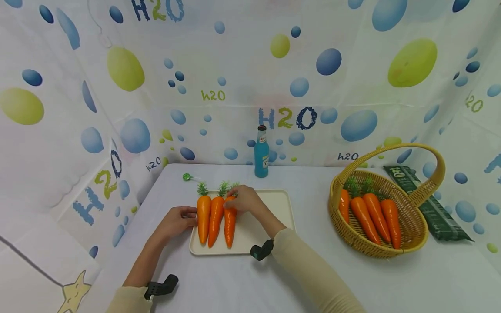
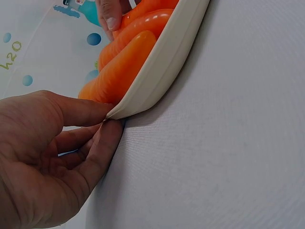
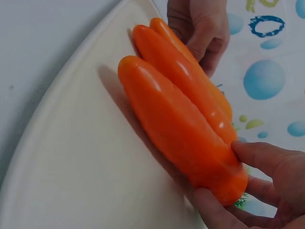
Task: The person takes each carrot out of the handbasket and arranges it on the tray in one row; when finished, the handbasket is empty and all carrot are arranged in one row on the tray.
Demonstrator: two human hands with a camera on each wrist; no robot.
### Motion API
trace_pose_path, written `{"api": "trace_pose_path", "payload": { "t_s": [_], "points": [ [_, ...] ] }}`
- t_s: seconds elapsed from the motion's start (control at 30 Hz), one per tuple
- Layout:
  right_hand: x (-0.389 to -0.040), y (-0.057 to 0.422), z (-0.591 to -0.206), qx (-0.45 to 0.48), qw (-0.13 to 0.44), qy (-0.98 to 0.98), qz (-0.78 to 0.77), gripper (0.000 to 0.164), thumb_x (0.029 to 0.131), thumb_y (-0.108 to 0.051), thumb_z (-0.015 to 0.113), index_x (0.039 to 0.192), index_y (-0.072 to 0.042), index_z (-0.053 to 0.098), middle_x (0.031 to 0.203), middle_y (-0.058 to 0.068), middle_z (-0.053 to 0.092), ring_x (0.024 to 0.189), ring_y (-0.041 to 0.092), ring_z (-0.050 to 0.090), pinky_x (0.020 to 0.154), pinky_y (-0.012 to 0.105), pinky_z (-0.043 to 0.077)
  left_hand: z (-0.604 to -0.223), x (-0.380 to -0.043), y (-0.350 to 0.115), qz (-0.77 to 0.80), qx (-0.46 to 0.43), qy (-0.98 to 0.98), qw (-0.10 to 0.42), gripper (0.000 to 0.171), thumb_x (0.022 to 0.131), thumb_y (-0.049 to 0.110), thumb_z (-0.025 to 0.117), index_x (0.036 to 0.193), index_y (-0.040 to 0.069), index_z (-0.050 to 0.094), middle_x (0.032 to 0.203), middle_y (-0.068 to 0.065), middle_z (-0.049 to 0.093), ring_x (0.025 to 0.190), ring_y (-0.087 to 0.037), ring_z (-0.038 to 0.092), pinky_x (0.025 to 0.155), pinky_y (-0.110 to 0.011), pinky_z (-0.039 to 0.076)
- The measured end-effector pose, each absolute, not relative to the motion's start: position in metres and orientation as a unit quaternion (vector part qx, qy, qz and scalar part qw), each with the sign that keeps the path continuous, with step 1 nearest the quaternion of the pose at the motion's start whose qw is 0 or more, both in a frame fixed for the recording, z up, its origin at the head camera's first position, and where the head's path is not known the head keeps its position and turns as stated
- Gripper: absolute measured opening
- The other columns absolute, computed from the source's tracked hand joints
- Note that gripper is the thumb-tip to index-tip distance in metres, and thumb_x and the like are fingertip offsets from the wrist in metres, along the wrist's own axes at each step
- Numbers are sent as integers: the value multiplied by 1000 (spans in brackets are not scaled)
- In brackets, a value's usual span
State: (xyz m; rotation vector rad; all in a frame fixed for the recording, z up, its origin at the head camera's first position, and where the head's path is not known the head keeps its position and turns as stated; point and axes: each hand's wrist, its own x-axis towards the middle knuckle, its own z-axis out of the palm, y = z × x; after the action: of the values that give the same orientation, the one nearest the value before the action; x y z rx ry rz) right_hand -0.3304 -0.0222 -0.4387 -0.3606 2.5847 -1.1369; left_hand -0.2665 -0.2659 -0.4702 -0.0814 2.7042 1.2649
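Observation:
Three orange carrots with green tops lie side by side on a cream tray [image 1: 270, 221]. My right hand [image 1: 246, 201] grips the rightmost carrot [image 1: 230, 226] near its leafy end; in the right wrist view thumb and fingers lie on both sides of this carrot [image 3: 176, 129]. Touching it is the middle carrot [image 1: 215, 221], and the leftmost carrot [image 1: 203, 219] lies by the tray's left edge. At that edge my left hand [image 1: 178, 222] pinches the tray rim [image 2: 157, 71] between thumb and finger, as the left wrist view shows.
On the right stands a yellow wicker basket [image 1: 419, 234] holding several carrots [image 1: 365, 217]. Behind it lies a dark green packet [image 1: 446, 217]. A blue bottle [image 1: 261, 154] stands upright behind the tray. A small green-headed item [image 1: 187, 177] lies at the back left.

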Motion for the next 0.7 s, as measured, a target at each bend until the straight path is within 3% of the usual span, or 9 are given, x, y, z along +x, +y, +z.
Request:
{"api": "trace_pose_path", "payload": {
  "t_s": [0.7],
  "points": [
    [-330, -11, -426, -130, 148, 904, -379, 39, 86, -34, 77, 119, -16, 70, 107, 6, 66, 72, 22, 65, 61, 31, 57, -472, -266, -266, 422, -25, 903, 73, 48, 86, 17, 71, 129, -2, 61, 106, -9, 64, 90, -24, 58, 81, -37, 49]
  ]
}}
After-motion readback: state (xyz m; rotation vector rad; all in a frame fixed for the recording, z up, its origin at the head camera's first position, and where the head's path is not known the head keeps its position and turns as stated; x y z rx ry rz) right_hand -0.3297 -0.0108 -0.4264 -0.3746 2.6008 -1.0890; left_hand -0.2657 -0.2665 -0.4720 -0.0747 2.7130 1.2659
